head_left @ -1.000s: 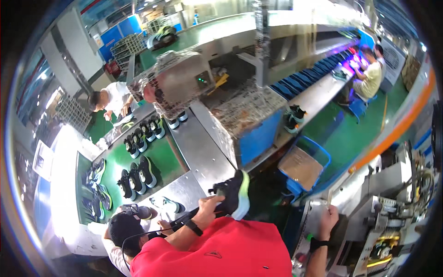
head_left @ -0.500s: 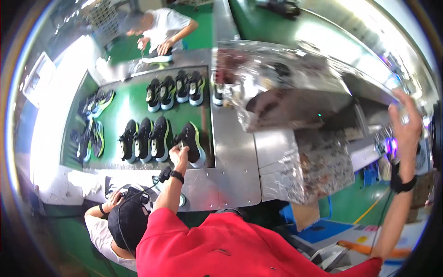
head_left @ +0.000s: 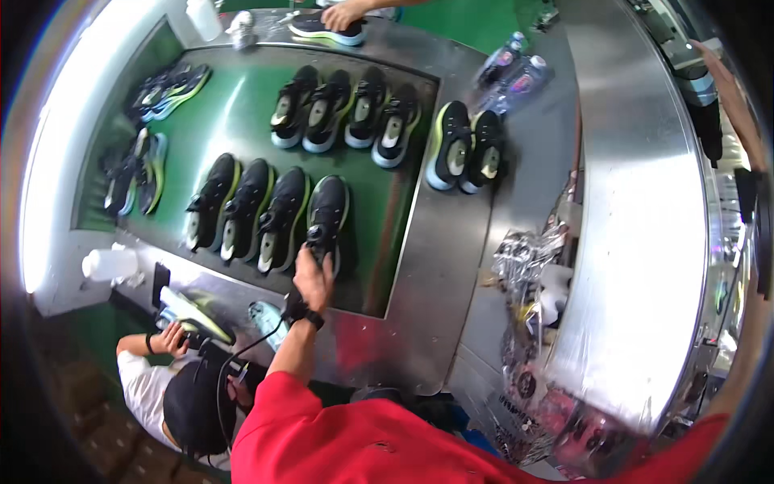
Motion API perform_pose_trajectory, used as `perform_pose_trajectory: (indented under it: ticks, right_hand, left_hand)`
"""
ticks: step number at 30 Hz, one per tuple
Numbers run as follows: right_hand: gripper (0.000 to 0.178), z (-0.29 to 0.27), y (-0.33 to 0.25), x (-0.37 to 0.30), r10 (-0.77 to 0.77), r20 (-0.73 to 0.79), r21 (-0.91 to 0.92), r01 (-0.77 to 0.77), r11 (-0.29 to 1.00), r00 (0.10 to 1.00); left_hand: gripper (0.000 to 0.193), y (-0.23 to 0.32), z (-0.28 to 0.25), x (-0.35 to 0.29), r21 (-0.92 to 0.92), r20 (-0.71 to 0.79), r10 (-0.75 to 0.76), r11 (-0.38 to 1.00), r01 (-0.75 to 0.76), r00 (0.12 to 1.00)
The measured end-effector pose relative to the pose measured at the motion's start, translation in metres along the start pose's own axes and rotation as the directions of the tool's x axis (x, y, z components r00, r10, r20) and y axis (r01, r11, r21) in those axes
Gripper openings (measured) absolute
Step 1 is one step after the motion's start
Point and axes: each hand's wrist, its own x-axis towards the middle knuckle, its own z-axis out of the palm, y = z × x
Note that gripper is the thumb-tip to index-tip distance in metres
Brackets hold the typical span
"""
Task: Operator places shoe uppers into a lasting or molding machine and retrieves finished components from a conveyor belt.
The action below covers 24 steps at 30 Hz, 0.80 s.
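The left hand [head_left: 313, 278] is partly closed, thumb and fingers gripping the collar end of a black shoe [head_left: 329, 211]; a black wrist band [head_left: 313, 319] sits directly behind it. The right hand [head_left: 724, 77] is at the far rim of my view; from this angle I cannot tell how far it is open or whether it has hold of anything. Taking the left hand as clock centre, I place the right hand at 2 o'clock and the gripped shoe at 12 o'clock, toe pointing away from the hand. This shoe is the rightmost of the front row over the green-panelled, metal-edged surface [head_left: 431, 274]; I cannot confirm whether its sole bears on the panel. At 10 to 11 o'clock I count three matching shoes [head_left: 278, 218] beside it, toes aligned likewise. At 12 o'clock, farther out, stands a back row of four shoes [head_left: 327, 113]. Between 1 and 2 o'clock I note a pair of shoes [head_left: 447, 147] on the metal margin and, beyond it, clear bottles [head_left: 524, 81]. Dark shoes [head_left: 150, 173] lie at 10 o'clock, and a white bottle [head_left: 111, 264] at 9. At 8 o'clock a co-worker's hand [head_left: 172, 340] is on a light-soled shoe [head_left: 197, 313]; at the 12 o'clock rim another person's hand [head_left: 345, 14] rests on a dark shoe [head_left: 310, 26].
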Motion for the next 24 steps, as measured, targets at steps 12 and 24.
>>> perform_pose_trajectory:
  ticks: [12, 24]
  right_hand:
    - [0.028, -0.031, -0.045, -0.156, -0.12, 0.108, -0.214, 0.141, 0.967, 0.987]
    - [0.083, -0.121, 0.013, -0.244, 0.63, 0.143, -0.225, -0.595, 0.772, 0.763]
  left_hand:
    - [0.035, -0.016, 0.005, 0.011, -0.122, 0.04, -0.098, 0.987, 0.102, 0.994]
    - [0.041, -0.038, 0.015, 0.012, -0.095, 0.079, -0.032, 0.995, 0.039, 0.996]
